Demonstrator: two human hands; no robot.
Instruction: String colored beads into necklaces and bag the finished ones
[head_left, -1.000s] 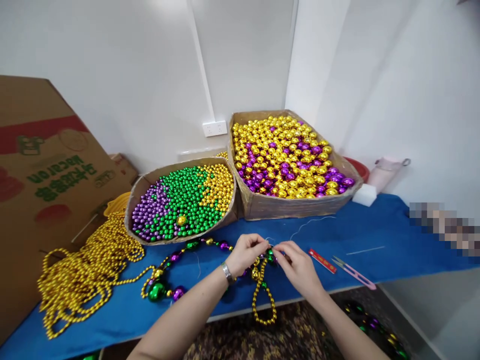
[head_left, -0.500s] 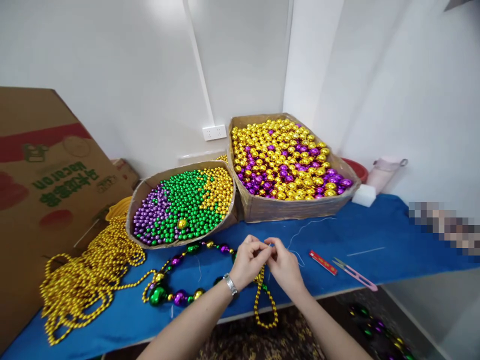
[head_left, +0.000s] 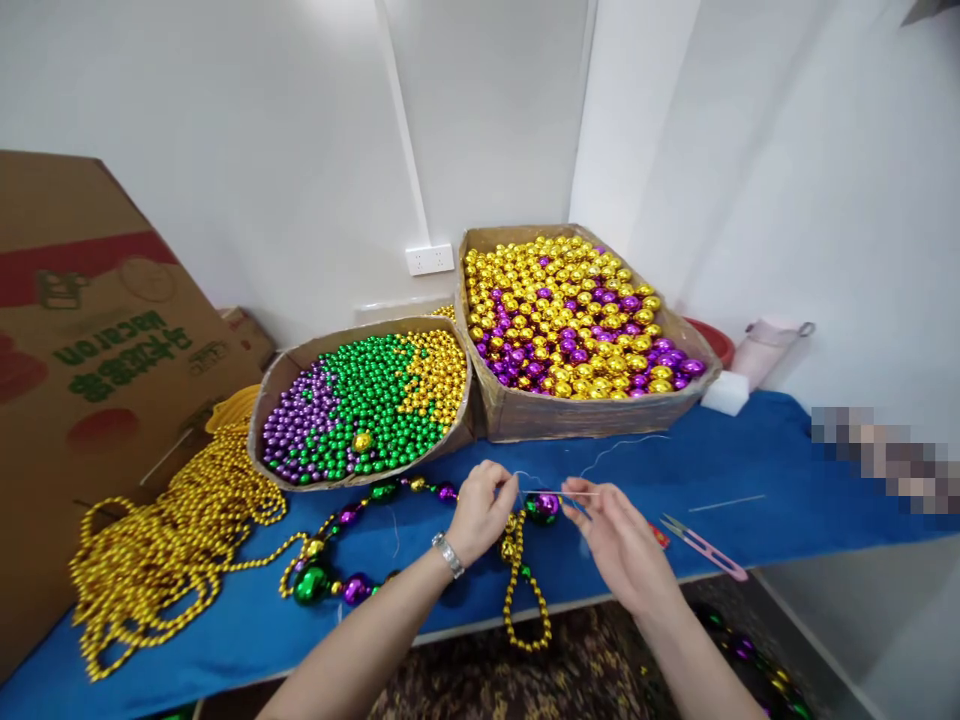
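A bead necklace (head_left: pixel 352 540) of green, purple and gold balls lies curved on the blue table (head_left: pixel 750 470). My left hand (head_left: pixel 484 510) is closed, pinching the thin white thread (head_left: pixel 615 447) near the necklace's end beads (head_left: pixel 541 505). My right hand (head_left: pixel 619 540) pinches the same thread a little to the right, so a short length runs taut between the two hands. A loop of small gold beads (head_left: pixel 525 600) hangs over the table's front edge below my hands.
Two cardboard trays stand behind: one of small beads (head_left: pixel 360 400), one of large gold and purple balls (head_left: pixel 577 320). A pile of gold bead strands (head_left: pixel 165 550) lies left, beside a big carton (head_left: pixel 82 350). Pink snips (head_left: pixel 705 548) lie at right.
My hands were close together half a second ago; they have drawn apart, the right hand moving right and pulling the thread taut.
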